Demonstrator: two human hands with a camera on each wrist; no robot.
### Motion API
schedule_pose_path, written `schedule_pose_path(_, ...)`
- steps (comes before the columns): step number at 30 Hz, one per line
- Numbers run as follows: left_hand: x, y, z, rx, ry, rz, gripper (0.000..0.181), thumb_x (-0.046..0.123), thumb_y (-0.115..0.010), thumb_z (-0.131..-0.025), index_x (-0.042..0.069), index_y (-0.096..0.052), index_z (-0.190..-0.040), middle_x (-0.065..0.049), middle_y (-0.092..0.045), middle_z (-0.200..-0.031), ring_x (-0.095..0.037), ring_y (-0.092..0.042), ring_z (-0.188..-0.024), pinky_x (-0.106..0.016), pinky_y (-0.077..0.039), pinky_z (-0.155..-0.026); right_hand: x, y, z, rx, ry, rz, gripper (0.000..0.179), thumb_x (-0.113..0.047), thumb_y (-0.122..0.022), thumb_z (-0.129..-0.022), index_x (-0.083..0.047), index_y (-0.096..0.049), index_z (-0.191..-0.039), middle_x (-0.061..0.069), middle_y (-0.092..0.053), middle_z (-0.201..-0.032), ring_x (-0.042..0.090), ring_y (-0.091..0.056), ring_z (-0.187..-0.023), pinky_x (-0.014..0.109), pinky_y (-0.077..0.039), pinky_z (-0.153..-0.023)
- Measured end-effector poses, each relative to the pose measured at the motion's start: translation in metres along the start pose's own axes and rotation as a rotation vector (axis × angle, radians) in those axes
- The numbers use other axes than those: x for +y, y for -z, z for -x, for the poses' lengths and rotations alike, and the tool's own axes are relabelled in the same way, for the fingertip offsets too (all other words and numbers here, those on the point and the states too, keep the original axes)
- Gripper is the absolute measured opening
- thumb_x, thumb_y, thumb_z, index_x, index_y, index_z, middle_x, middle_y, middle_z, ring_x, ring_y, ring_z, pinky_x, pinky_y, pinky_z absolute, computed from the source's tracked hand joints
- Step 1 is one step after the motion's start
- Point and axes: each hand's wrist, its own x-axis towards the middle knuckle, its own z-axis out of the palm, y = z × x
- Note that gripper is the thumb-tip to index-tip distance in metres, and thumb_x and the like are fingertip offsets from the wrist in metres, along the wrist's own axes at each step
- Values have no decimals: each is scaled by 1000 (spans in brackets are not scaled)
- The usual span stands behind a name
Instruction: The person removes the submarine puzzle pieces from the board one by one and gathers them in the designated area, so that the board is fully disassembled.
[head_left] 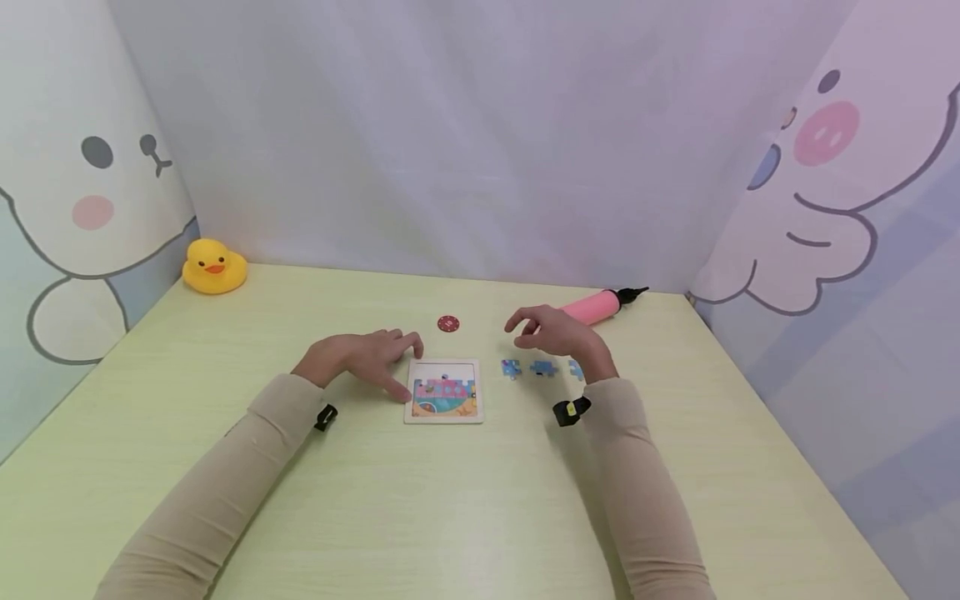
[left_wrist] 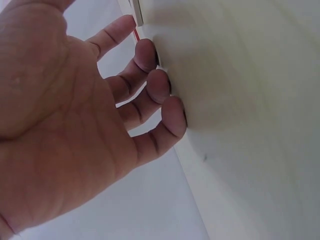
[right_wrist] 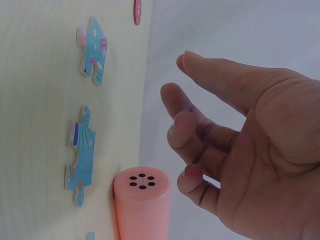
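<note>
A square puzzle board (head_left: 444, 392) with a pale frame lies on the table, its lower part filled with joined pieces and a bare strip along its top. My left hand (head_left: 372, 360) rests at the board's left side, thumb and index finger at its edge; the other fingertips touch the tabletop in the left wrist view. My right hand (head_left: 553, 331) hovers above the table with loosely bent fingers, holding nothing. Below it lie loose blue jigsaw pieces: one (right_wrist: 94, 52) with pink spots, a wider one (right_wrist: 81, 157), and a third (head_left: 576, 370) partly hidden by the right wrist.
Behind the right hand lies a pink hand pump (head_left: 592, 308) with a black nozzle. A red round chip (head_left: 448, 323) sits beyond the board. At the table's far left corner is a yellow rubber duck (head_left: 214, 267). Curtains with cartoon prints enclose the table.
</note>
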Motion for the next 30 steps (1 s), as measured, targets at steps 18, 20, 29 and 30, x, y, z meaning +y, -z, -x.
schedule_pose_path(18,3,-1,-5,-11,31,9,68,51,-78,-82,19,-42,-129,-8,-50,-114,-27,-47,-106,-47,-42,-91,-23,-34,-15,-74,53,107,24,-15,-65,-98,-18,-66,-121,6,-65,-106,20,-62,-86,37,-46,-84)
schedule_pose_path(20,3,-1,-5,-13,35,6,68,51,-78,-82,20,-42,-129,-8,-49,-114,-27,-47,-107,-47,-42,-92,-26,-38,-17,-98,48,74,23,-14,-65,-97,-17,-66,-120,9,-64,-106,23,-61,-84,35,-50,-75)
schedule_pose_path(29,3,0,-8,-13,32,1,69,51,-78,-82,20,-41,-130,-9,-49,-115,-28,-47,-108,-49,-41,-94,-44,-55,-23,-132,94,107,19,-16,-69,-95,-19,-69,-114,3,-65,-100,19,-59,-90,32,-48,-78)
schedule_pose_path(30,3,0,-8,-13,31,0,69,51,-78,-82,20,-41,-130,-9,-49,-115,-28,-47,-108,-49,-41,-94,-46,-57,-23,-139,102,111,19,-16,-69,-95,-19,-69,-114,2,-65,-99,18,-59,-90,32,-48,-78)
